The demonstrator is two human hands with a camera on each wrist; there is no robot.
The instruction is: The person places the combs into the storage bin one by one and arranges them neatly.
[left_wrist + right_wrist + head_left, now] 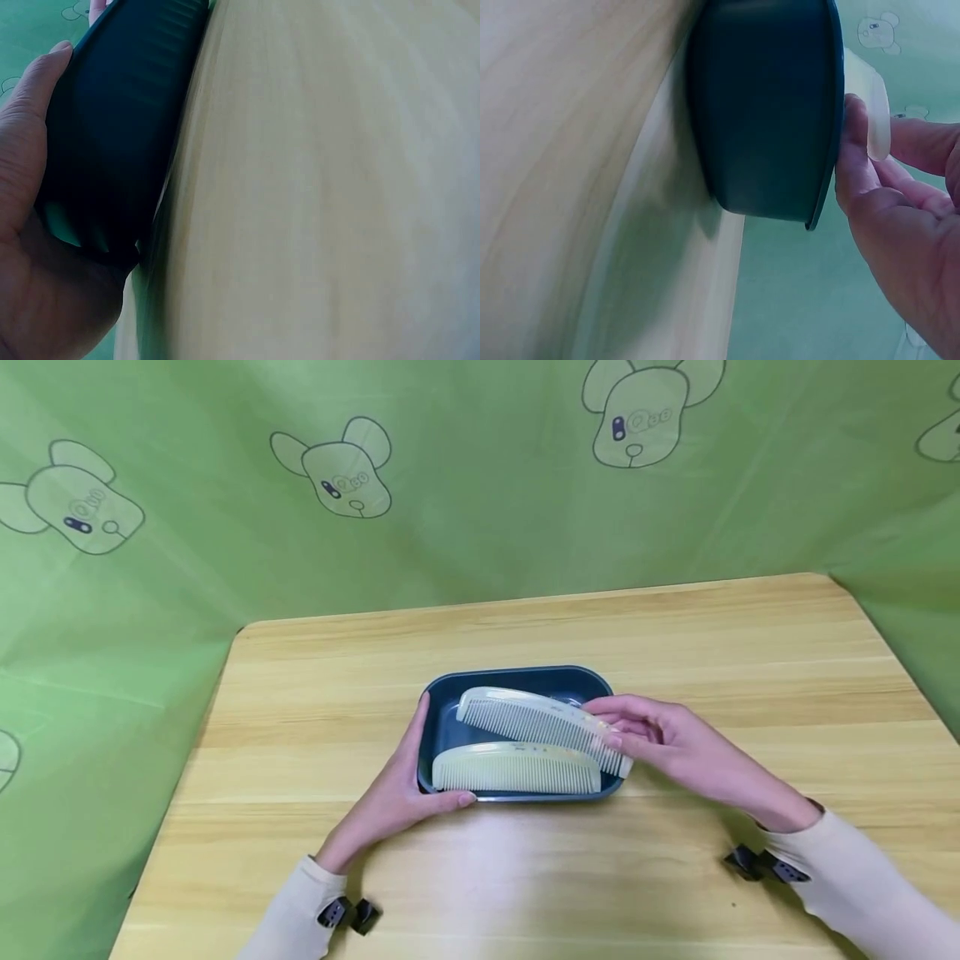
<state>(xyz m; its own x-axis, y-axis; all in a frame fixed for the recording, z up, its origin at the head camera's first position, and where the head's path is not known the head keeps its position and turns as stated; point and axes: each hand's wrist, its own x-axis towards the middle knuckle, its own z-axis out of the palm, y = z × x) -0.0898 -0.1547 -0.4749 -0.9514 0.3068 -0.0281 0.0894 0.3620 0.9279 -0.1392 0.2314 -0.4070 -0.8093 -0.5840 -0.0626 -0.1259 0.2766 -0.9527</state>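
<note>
A dark blue plastic tub (pixel 517 672) with rounded corners stands on the wooden table. My left hand (pixel 393 795) grips its left end, thumb along the front side and fingers around the far left corner. Between thumb and fingers, my right hand (pixel 678 747) pinches the right end of a pale, translucent comb (pixel 525 717). That comb slants over the tub, teeth toward me, its right end reaching past the rim. A second pale comb (pixel 517 768) lies lengthwise inside, along the front wall, partly overlapped by the first. In the right wrist view, the held comb's end (pixel 879 120) shows above the rim.
The table (pixel 337 685) has light wood grain and reaches back to a green cloth (pixel 480 543) printed with cartoon animal heads. Small black devices (pixel 348 914) are strapped at both wrists over pale sleeves.
</note>
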